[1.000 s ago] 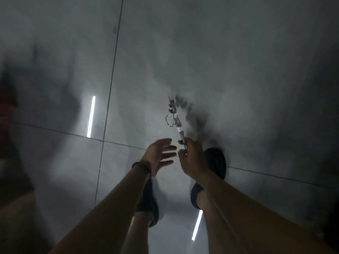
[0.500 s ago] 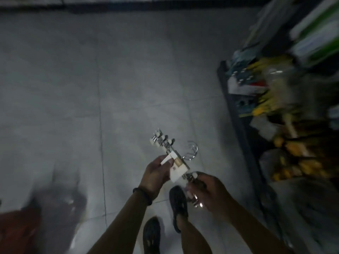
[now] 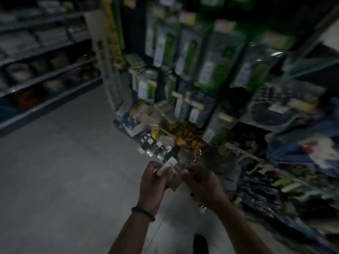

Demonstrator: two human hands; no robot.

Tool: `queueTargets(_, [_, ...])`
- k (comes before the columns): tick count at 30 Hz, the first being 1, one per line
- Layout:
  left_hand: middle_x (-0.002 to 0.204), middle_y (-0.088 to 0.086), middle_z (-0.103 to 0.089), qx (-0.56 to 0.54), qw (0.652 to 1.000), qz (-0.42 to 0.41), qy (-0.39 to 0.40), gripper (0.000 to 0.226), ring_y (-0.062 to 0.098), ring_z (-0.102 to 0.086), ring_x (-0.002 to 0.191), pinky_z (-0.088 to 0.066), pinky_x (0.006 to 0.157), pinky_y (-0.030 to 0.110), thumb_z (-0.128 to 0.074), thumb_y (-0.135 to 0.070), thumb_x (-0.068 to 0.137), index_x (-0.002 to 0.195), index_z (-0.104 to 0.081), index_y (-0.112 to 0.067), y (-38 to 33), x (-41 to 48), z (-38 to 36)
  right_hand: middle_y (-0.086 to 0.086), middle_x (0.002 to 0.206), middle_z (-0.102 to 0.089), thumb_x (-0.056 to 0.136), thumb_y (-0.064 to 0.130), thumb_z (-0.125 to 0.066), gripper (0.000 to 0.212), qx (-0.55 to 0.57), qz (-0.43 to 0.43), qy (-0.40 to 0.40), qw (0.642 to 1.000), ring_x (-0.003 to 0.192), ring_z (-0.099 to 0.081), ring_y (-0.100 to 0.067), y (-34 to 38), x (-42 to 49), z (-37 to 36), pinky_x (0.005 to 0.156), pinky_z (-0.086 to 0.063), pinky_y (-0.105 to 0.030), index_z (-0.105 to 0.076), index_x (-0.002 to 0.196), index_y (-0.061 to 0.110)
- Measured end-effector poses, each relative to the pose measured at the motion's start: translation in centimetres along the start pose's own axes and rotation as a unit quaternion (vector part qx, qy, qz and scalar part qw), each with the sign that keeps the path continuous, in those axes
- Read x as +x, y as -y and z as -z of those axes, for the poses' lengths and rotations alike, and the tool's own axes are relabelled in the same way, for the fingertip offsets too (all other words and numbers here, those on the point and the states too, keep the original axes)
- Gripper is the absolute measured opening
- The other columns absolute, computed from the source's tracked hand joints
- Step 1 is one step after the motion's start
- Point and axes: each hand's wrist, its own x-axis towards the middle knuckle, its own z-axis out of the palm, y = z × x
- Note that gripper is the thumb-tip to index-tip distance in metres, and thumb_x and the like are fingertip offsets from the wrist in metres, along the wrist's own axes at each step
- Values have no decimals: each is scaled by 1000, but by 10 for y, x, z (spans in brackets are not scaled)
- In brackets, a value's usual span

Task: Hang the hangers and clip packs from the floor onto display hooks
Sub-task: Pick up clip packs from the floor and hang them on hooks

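Metal clip hangers [image 3: 157,150] are looking stiff and light. We are clamping left hand [image 3: 151,182] and right hand [image 3: 203,186] around their middle.

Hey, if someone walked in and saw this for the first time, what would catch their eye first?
Probably the hands at lower centre: the left hand and right hand together hold a metal clip hanger bundle with a white label, pointing up and left. Behind them, green packs hang in blurred rows at upper right, and dim shelves line the far left.
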Motion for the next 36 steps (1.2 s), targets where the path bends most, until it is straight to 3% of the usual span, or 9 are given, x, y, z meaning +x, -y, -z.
queueTargets(2, [93, 14, -73, 55, 998, -28, 31, 35, 40, -72, 92, -61, 79, 60, -79, -43, 87, 97, -63, -13, -12, 2, -47, -7, 78, -74, 100, 50, -65, 24, 49, -14, -70, 996, 58, -69, -25, -13, -11, 42, 52, -58, -44, -75, 96, 29])
queueTargets(5, [99, 2, -79, 104, 989, -57, 85, 26, 24, -75, 98, -61, 87, 52, -78, -44, 92, 104, -73, -23, -23, 5, -116, -4, 73, -74, 98, 51, -68, 24, 68, -9, -135, 988, 59, -69, -22, -40, -15, 108, 56, -56, -48, -76, 83, 33])
queueTargets(10, [92, 9, -79, 64, 996, -16, 60, 28, 26, -77, 87, -59, 81, 46, -55, -35, 106, 109, -69, -11, -29, 27, -218, 13, 79, -77, 96, 55, -69, 22, 6, 32, -209, 977, 70, -72, -3, -83, -10, 231, 60, -56, -33, -81, 106, 39])
queueTargets(16, [91, -12, -70, 149, 974, -170, 28, 13, 2, -65, 84, -47, 72, 30, -60, -32, 106, 101, -64, -21, -60, 74, -319, 26, 75, -73, 96, 55, -68, 18, -67, 39, -272, 959, 65, -69, 5, -138, 1, 339, 57, -54, -34, -78, 108, 47])
queueTargets(24, [98, -1, -64, 195, 946, -260, 0, 16, 16, -63, 91, -51, 80, 40, -66, -27, 103, 111, -56, -17, -99, 152, -418, 22, 74, -68, 97, 71, -41, 41, -173, 31, -295, 939, 62, -63, 2, -177, 13, 418, 49, -44, -24, -71, 120, 54])
queueTargets(27, [96, -8, -64, 242, 947, -181, 105, 16, 20, -63, 93, -50, 85, 39, -63, -36, 104, 111, -61, -22, -117, 182, -440, 23, 75, -64, 99, 75, -34, 36, -189, 25, -297, 936, 65, -60, 4, -181, 16, 420, 54, -51, -33, -65, 115, 65])
queueTargets(30, [91, -7, -70, 321, 912, -132, 217, 24, 22, -66, 94, -48, 82, 35, -59, -44, 103, 87, -70, -30, -127, 203, -458, 26, 74, -64, 105, 62, -40, 21, -179, 15, -303, 936, 65, -59, 4, -180, 23, 410, 57, -47, -31, -57, 113, 74])
queueTargets(34, [70, -13, -75, 274, 901, -86, 326, 27, 5, -72, 70, -49, 55, 20, -66, -15, 100, 78, -76, -28, -136, 214, -470, 12, 92, -77, 106, 58, -45, 33, -203, -34, -313, 927, 74, -67, -7, -168, 32, 393, 59, -51, -33, -68, 129, 51])
queueTargets(36, [78, -4, -79, 253, 901, -47, 350, 25, 8, -75, 72, -54, 59, 22, -68, -9, 97, 77, -78, -21, -134, 226, -472, 13, 94, -78, 106, 53, -50, 33, -211, -55, -311, 925, 77, -69, -5, -162, 36, 387, 59, -50, -26, -72, 128, 41])
